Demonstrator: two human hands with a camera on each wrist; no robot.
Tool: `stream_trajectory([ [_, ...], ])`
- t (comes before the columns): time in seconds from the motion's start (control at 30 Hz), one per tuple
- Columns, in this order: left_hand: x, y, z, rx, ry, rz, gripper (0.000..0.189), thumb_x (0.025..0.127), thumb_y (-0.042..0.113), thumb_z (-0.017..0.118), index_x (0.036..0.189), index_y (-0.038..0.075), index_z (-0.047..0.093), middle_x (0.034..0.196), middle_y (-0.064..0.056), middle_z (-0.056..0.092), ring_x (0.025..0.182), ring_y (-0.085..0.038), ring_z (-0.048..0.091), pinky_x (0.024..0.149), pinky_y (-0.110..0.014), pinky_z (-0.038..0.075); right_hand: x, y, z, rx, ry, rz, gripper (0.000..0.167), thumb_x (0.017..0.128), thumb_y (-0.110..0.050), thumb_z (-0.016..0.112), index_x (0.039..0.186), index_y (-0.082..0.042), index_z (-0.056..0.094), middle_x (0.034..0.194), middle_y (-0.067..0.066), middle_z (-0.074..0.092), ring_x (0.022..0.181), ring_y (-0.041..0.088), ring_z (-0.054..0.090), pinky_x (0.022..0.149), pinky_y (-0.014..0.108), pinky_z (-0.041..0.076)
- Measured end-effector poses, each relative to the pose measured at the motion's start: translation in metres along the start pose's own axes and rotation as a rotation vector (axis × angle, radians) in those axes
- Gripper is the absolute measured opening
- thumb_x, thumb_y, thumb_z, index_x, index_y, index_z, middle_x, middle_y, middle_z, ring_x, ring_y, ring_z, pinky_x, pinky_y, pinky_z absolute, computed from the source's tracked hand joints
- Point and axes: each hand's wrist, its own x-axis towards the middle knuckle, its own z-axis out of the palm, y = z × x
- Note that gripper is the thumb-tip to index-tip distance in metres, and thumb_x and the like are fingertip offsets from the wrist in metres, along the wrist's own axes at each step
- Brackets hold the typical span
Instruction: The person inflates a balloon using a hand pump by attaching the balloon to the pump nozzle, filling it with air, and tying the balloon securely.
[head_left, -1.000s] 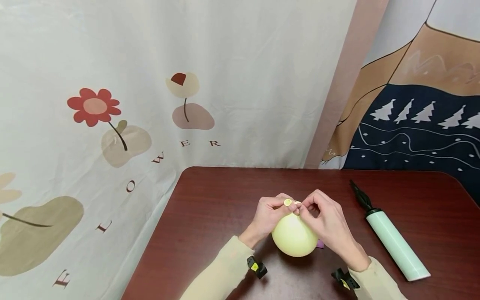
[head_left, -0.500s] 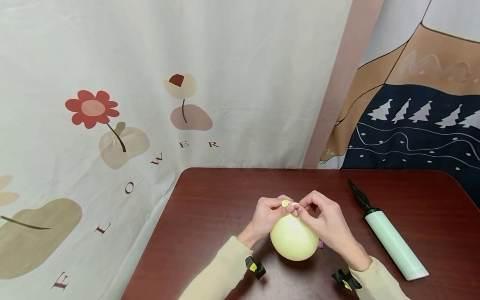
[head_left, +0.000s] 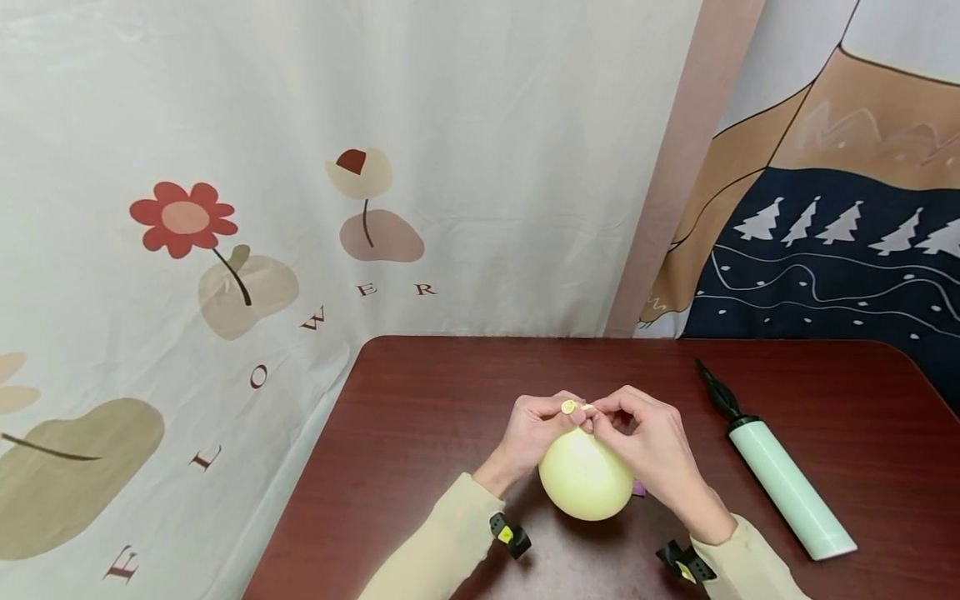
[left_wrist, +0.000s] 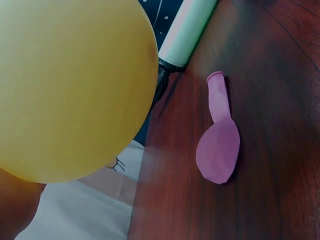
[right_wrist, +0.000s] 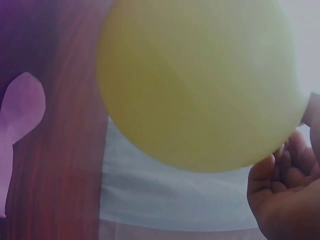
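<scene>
A round, inflated yellow balloon hangs beneath both hands, its neck upward. With thumb and fingers my left hand pinches the neck, whose rolled mouth shows just above the thumb. From the other side my right hand pinches the neck close to the left fingertips. The fingers hide most of the neck, so I cannot tell whether it is knotted. In the left wrist view the balloon fills the upper left. The right wrist view shows it too, with curled left-hand fingers at its lower right.
A flat pink balloon lies on the dark red-brown table, mostly hidden behind the yellow one in the head view. To the right lies a mint-green hand pump with a black nozzle. A printed curtain hangs behind the table.
The right hand's fingers have shifted slightly left and closer to the left fingertips. Both hands keep pinching the balloon's neck. The head view has drifted a little.
</scene>
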Motion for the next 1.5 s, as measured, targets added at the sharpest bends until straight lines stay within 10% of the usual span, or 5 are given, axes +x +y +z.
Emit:
stream_trajectory([
  [0.3,0.002,0.003,0.005,-0.100,-0.010,0.000,0.068,0.095,0.033,0.076,0.101,-0.033,0.059,0.088,0.011,0.075,0.100,-0.010,0.063,0.093,-0.023,0.050,-0.001,-0.002,0.001,0.234,-0.034,0.131,0.029,0.084,0.010,0.067,0.082,-0.019,0.065,0.079,-0.005,0.064,0.068,0.012,0.058,0.059,0.022,0.048],
  [0.77,0.000,0.006,0.000,-0.064,-0.151,-0.035,0.055,0.099,0.027,0.073,0.087,-0.026,0.064,0.082,-0.041,0.058,0.099,-0.011,0.063,0.086,-0.023,0.052,0.001,0.014,-0.013,0.545,-0.438,0.071,0.026,0.092,0.008,0.051,0.090,-0.014,0.064,0.093,0.006,0.059,0.094,0.020,0.058,0.074,0.031,0.050],
  [1.1,-0.003,0.000,-0.001,-0.065,-0.116,-0.035,0.066,0.092,0.037,0.077,0.089,-0.028,0.063,0.092,-0.044,0.061,0.094,-0.010,0.066,0.081,-0.022,0.054,0.005,0.007,-0.009,0.218,-0.322,0.011,0.032,0.079,0.002,0.070,0.074,-0.027,0.060,0.078,-0.009,0.058,0.072,0.011,0.053,0.058,0.025,0.044],
  [1.33,-0.003,0.000,0.002,-0.159,-0.071,-0.085,0.054,0.091,0.014,0.081,0.094,-0.034,0.057,0.090,0.002,0.073,0.092,-0.011,0.067,0.078,-0.022,0.055,0.001,0.002,-0.005,0.154,-0.224,0.030,0.036,0.075,0.004,0.070,0.070,-0.028,0.056,0.072,-0.011,0.053,0.064,0.008,0.049,0.054,0.023,0.040],
  [1.5,-0.001,0.004,0.004,-0.127,0.018,-0.153,0.037,0.088,0.003,0.081,0.095,-0.028,0.063,0.089,-0.003,0.075,0.087,-0.011,0.069,0.076,-0.024,0.058,-0.002,0.001,0.002,0.046,-0.032,-0.077,0.037,0.075,0.006,0.070,0.071,-0.028,0.056,0.073,-0.014,0.055,0.059,0.003,0.049,0.051,0.017,0.040],
])
